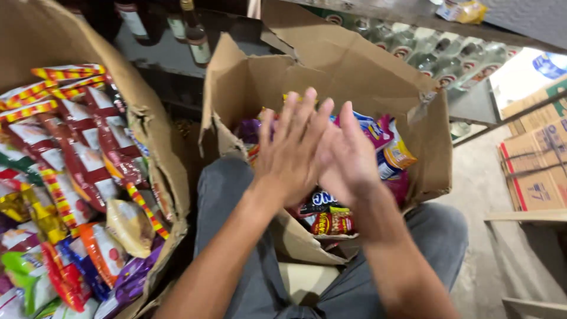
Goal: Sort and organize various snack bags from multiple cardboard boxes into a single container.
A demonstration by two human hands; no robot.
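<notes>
Partly hidden snack packets behind hands

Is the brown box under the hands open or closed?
Open: the cardboard box's flaps stand up, and colourful snack packets show inside.

The person's left hand and right hand are bare, with no gloves, rings, watch or wristband showing on either. Both forearms are uncovered as far as the picture's lower edge, so no sleeve can be seen. The legs are clothed in grey trousers of a plain, slightly faded cloth, creased over the knees, with no pattern or marking visible.
</notes>
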